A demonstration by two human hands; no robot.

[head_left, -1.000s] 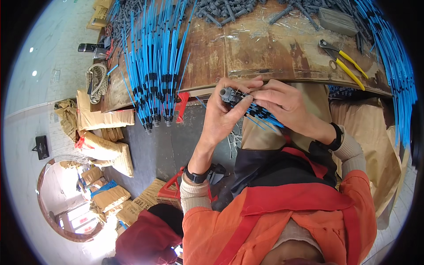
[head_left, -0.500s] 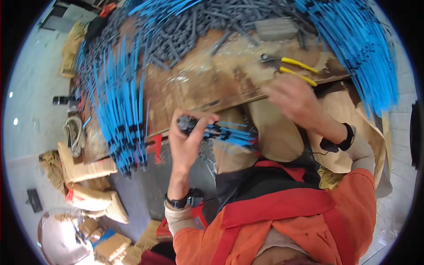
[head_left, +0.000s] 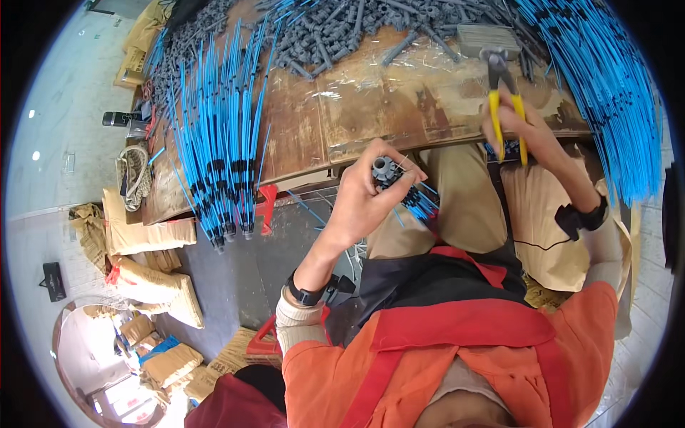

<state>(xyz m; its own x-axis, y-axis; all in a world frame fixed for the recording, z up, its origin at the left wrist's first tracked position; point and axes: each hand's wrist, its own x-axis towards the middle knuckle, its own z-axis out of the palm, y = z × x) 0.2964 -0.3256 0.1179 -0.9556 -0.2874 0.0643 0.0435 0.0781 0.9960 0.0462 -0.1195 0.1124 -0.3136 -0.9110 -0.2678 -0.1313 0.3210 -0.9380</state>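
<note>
My left hand [head_left: 364,192] is wrapped round a bundle of blue rods [head_left: 421,205] with dark fittings. The bundle's grey toothed end [head_left: 385,170] points up out of the fist beside my thumb, above my lap. Farther right, my right hand [head_left: 515,118] grips yellow-handled pliers [head_left: 498,85] at the front part of the table. Their metal head points away from me, toward a grey block [head_left: 489,41]. The handles are spread somewhat apart. Part of the bundle is hidden behind my left fingers.
The wooden table [head_left: 357,114] has its edge just beyond my knees. Grey plastic parts [head_left: 335,32] are heaped at the back. Blue rods lie in bunches at left [head_left: 221,143] and right [head_left: 606,100]. Paper sacks [head_left: 150,228] stand on the left floor.
My right hand has picked the pliers up off the table, turning their head away from me. My left hand has shifted right with the bundle, whose grey end now faces up.
</note>
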